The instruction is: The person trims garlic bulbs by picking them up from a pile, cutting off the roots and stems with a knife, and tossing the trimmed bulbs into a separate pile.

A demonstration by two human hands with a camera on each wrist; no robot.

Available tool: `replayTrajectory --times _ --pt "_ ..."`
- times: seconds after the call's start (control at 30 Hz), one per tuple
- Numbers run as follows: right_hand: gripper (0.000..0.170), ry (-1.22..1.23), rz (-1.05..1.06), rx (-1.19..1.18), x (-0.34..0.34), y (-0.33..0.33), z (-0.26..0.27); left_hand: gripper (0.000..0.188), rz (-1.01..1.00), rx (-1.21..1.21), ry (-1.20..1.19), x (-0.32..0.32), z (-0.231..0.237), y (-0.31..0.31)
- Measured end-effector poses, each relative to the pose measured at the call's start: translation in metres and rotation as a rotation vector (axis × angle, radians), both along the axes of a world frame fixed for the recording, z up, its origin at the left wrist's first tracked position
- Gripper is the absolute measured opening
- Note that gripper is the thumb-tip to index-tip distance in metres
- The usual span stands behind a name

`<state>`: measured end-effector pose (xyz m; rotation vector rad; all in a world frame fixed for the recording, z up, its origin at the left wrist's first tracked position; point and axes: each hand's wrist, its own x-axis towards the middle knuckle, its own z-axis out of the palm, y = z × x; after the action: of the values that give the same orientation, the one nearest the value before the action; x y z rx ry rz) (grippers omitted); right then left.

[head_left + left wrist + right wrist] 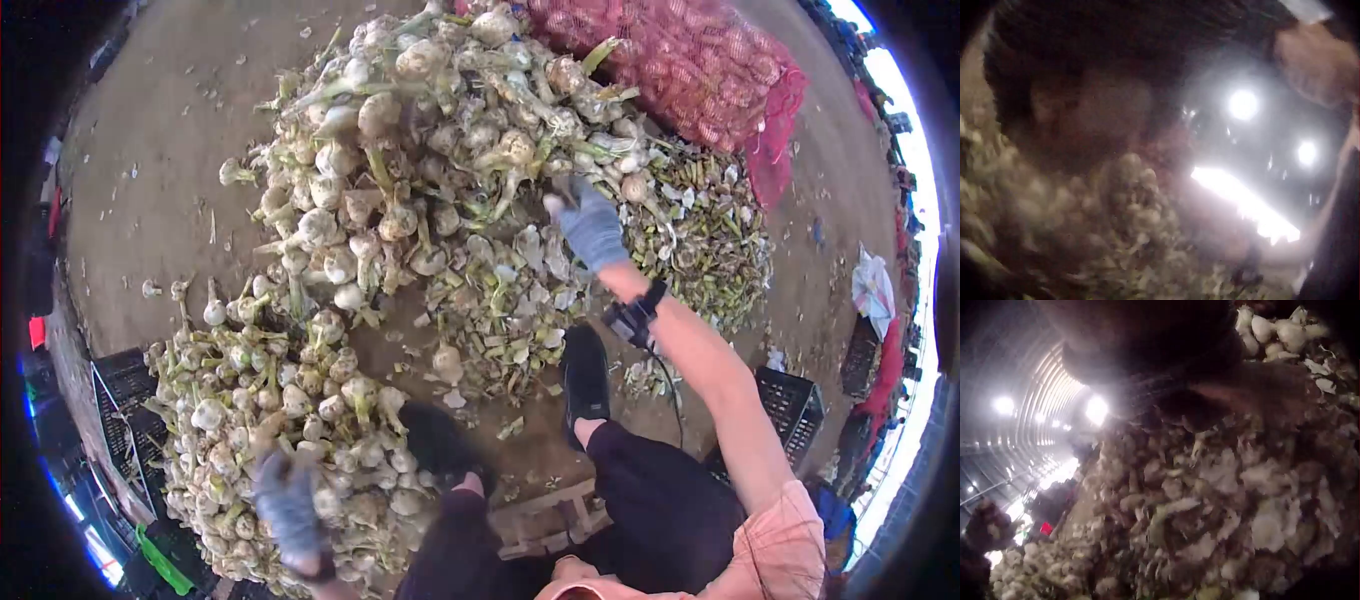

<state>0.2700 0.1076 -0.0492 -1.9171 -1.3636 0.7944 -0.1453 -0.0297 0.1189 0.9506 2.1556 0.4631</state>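
In the head view the left hand (288, 505), in a grey glove and blurred by motion, is over the lower-left pile of garlic bulbs (250, 370); whether it holds anything is unclear. The gloved right hand (592, 228) reaches to the lower edge of the large heap of garlic with stems (400, 130), thumb apart from the fingers, no bulb visible in it. Below and beside it lie cut stems and loose skins (700, 240). Both wrist views are dark and blurred; garlic (1129, 206) fills the lower left wrist view, and skins and stem pieces (1210, 512) the right.
A red mesh sack full of bulbs (680, 60) lies behind the heap. Black crates stand at the left (125, 420) and right (790, 405). The person's dark shoes (587, 375) are between the piles, in front of a low wooden seat (550, 515). A white bag (873, 290) is at the right.
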Motion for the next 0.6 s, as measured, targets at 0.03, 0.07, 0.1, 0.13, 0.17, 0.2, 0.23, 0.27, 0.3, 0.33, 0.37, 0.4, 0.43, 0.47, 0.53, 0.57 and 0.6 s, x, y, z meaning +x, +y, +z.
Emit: replayTrajectory --times 0.03,0.07,0.1,0.13,0.17,0.2,0.23,0.27,0.3,0.33,0.37,0.4,0.43,0.47,0.53,0.57,0.6 --pt "0.040 -0.150 -0.034 0.092 -0.001 0.015 0.010 0.029 -0.109 -0.118 0.300 -0.025 0.015 -0.008" --pt "0.039 -0.300 -0.071 0.184 -0.002 0.029 0.016 0.046 -0.216 -0.235 0.600 -0.067 0.022 -0.021" --pt "0.039 -0.298 -0.076 0.193 -0.001 0.042 0.017 0.050 -0.284 -0.175 0.924 -0.122 0.017 -0.056" --pt "0.042 -0.342 -0.124 0.293 -0.001 0.053 0.019 0.054 -0.346 -0.111 1.248 -0.137 0.020 -0.067" --pt "0.044 -0.386 -0.173 0.394 0.001 0.065 0.021 0.054 -0.341 -0.101 1.251 -0.152 0.018 -0.075" --pt "0.044 -0.384 -0.176 0.404 0.004 0.075 0.024 0.057 -0.290 -0.130 1.134 -0.140 0.030 -0.066" --pt "0.046 -0.376 -0.168 0.211 0.006 0.086 0.026 0.060 -0.239 -0.159 1.016 -0.127 0.037 -0.058" --pt "0.047 -0.366 -0.156 0.020 0.008 0.097 0.027 0.058 -0.093 0.143 0.563 -0.113 0.021 -0.055" --pt "0.049 -0.350 -0.142 0.102 0.015 0.105 0.014 0.056 -0.077 0.199 0.381 -0.076 0.017 -0.042" --pt "0.049 -0.351 -0.144 0.112 0.016 0.104 0.021 0.054 -0.048 0.250 0.191 -0.039 0.013 -0.030" --pt "0.047 -0.199 -0.178 0.064 0.016 0.100 0.029 0.052 -0.012 0.290 0.008 -0.002 0.009 -0.017" --pt "0.045 -0.047 -0.209 0.013 0.017 0.096 0.034 0.054 0.037 0.277 -0.203 0.028 0.008 -0.005" --pt "0.033 0.150 -0.307 -0.025 0.023 0.092 0.018 0.053 0.042 0.060 -0.371 0.054 0.025 0.010" --pt "0.030 0.515 -0.367 -0.004 0.018 0.077 0.028 0.051 0.014 0.082 -0.566 0.076 0.025 0.018" --pt "0.027 0.878 -0.417 0.010 0.007 0.037 0.053 0.053 -0.175 0.152 -0.726 0.099 0.003 0.030" --pt "0.029 1.017 -0.376 -0.097 0.004 0.016 0.060 0.058 -0.196 0.024 -0.835 0.112 0.015 0.047" --pt "0.032 1.157 -0.333 -0.207 -0.001 -0.002 0.065 0.063 -0.158 0.052 -0.935 0.124 0.006 0.056"
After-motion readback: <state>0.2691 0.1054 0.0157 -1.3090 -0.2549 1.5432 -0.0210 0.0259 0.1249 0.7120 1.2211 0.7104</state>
